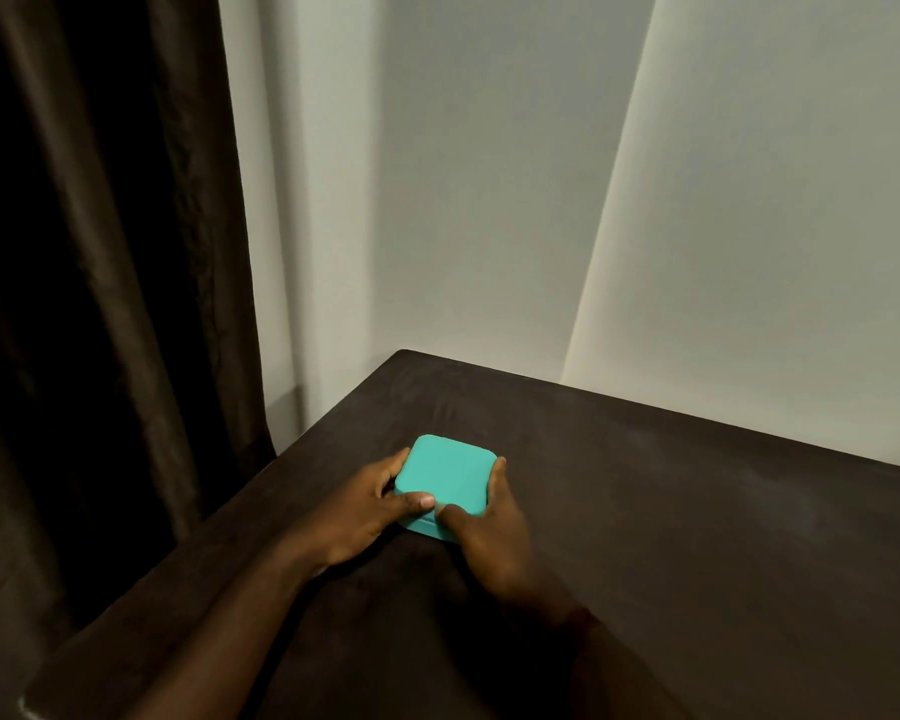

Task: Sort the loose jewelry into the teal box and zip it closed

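The teal box sits lid-down on the desk, the left hand gripping its left side and the right hand its right, thumbs at its near edge; with no loose jewelry visible, zipping seems in hand, needing one hand to brace while the other works round

Dark brown table against pale wall; dark curtain left; slanted light band on wall.
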